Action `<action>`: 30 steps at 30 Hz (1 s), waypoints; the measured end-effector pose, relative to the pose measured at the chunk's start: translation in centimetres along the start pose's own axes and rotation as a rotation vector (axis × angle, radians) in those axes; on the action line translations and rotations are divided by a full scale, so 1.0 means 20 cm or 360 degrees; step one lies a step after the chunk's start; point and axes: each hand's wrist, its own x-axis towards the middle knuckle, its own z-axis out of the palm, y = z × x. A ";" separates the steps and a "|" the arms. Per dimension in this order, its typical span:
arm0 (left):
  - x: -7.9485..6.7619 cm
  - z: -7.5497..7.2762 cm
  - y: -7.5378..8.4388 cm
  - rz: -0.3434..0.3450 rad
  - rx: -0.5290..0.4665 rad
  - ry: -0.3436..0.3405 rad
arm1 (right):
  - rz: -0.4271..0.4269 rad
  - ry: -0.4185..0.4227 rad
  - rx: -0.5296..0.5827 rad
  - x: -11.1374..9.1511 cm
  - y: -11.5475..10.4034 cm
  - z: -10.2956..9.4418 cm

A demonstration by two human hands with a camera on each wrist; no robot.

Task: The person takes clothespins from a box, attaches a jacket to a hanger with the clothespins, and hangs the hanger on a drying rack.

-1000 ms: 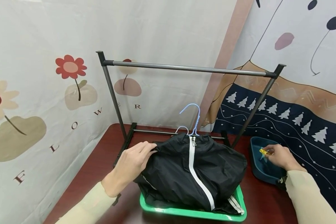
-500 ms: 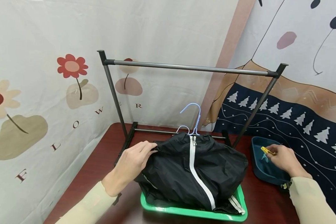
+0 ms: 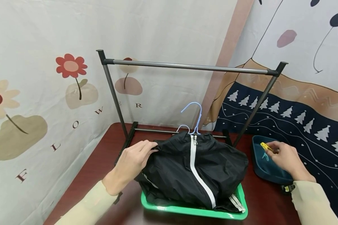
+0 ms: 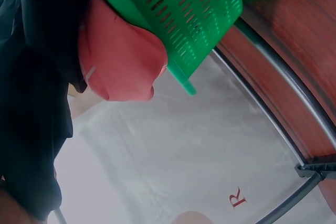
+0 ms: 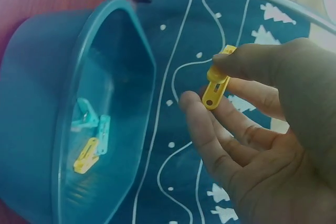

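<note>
Between thumb and fingers my right hand (image 3: 285, 158) pinches a yellow clothespin (image 5: 218, 80), just above a blue basin (image 3: 260, 167). Several more clothespins, blue (image 5: 104, 135) and yellow (image 5: 86, 156), lie in that basin in the right wrist view. My left hand (image 3: 132, 164) grips the shoulder edge of a black jacket (image 3: 174, 175) with a white zipper strip. A light blue wire hanger (image 3: 199, 120) sticks up from the jacket's collar. Beneath the jacket is a green basket (image 3: 191, 213); a pink cloth (image 4: 121, 56) bulges beside it in the left wrist view.
A metal clothes rack (image 3: 188, 66) stands behind the basket on the dark red table (image 3: 101, 150), its bar bare. A second, smaller hanger hook (image 3: 183, 127) shows behind the jacket. Patterned cloths (image 3: 307, 125) hang close at the right and back.
My right hand has lifted and turned slightly with the yellow clothespin, while a blue clothespin now shows apart below it in the basin. The left hand holds the jacket in the same place.
</note>
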 end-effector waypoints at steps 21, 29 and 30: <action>-0.01 -0.01 0.00 0.0000 -0.0020 0.0002 | -0.0096 0.0240 0.0071 -0.09 -0.19 -0.01; -0.01 -0.02 0.01 -0.0030 -0.0005 -0.0027 | -0.0144 0.0338 0.0089 -0.13 -0.24 -0.01; -0.01 -0.02 0.01 -0.0032 -0.0007 -0.0029 | -0.0148 0.0351 0.0090 -0.13 -0.25 0.00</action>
